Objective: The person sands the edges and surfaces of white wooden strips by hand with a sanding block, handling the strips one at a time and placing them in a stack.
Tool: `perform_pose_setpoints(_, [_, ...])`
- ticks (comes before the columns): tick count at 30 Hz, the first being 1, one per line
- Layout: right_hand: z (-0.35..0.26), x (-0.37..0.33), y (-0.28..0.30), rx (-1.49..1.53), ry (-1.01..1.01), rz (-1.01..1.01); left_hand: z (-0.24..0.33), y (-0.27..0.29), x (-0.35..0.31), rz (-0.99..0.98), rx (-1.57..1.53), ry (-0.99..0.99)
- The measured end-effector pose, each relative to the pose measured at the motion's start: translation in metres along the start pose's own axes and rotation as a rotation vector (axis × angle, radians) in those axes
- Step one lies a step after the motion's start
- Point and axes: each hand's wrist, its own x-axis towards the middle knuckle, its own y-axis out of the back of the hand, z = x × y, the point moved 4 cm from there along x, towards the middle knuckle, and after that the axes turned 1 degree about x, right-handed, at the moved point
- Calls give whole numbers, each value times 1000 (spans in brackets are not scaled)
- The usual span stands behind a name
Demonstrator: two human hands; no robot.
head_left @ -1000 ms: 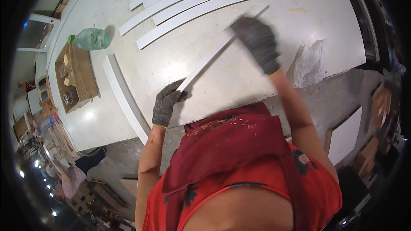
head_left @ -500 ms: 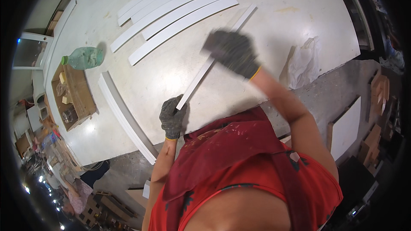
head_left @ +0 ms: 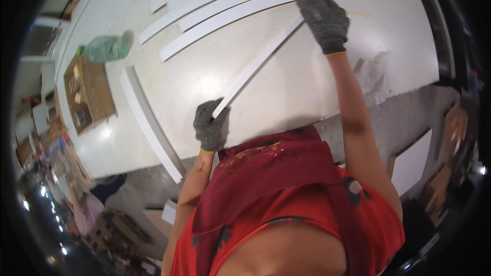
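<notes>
A narrow white strip [head_left: 261, 61] slants across the table from near my body to the far right. My left hand [head_left: 208, 125], in a dark grey knit glove with a yellow cuff, grips its near end. At the far end, my right hand [head_left: 327, 23], gloved alike, is closed over the strip. Under its fingers shows a small dark brownish pad [head_left: 309, 7]; its exact kind I cannot make out. Beyond the strip, several flat white strips [head_left: 225, 23] lie side by side. To the left lies a stack of long white strips [head_left: 151, 122], jutting over the near table edge.
On the left of the white table [head_left: 169, 92] stands an open cardboard box [head_left: 97, 94] with small pieces inside. Beside it lies a green-tinted plastic bottle [head_left: 107, 48]. A crumpled clear plastic bag [head_left: 373, 74] sits at the right edge. A white panel [head_left: 411, 163] leans below on the right.
My right hand has slid along the strip from its middle to the far right end. My left hand still grips the near end. The whole view has shifted slightly.
</notes>
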Motion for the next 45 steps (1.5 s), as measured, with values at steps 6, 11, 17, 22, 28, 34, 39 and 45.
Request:
perform_pose_setpoints(6, [-111,-38,17,241,288,-53,-16,-1,-4,-30,74,-34])
perform_pose_setpoints(11, [-235,-119,61,741,360,-162,-32,1,-13,-22,48,-22])
perform_pose_setpoints(17, [-16,-16,-3,185,278,-14,-9,-1,-5,12,65,-18])
perform_pose_setpoints(22, [88,41,12,12,-415,-318,-10,1,-4,-8,65,-7])
perform_pose_setpoints(28, [12,15,17,107,-12,-60,-10,3,-7,39,35,-47])
perform_pose_setpoints(34, [-156,-52,41,297,415,-198,-14,4,-8,-9,84,-48])
perform_pose_setpoints(39, [-266,-107,76,890,684,-249,-29,1,-13,99,-285,132])
perform_pose_setpoints(45, [-158,-57,59,201,503,-93,-29,2,-14,60,-115,203])
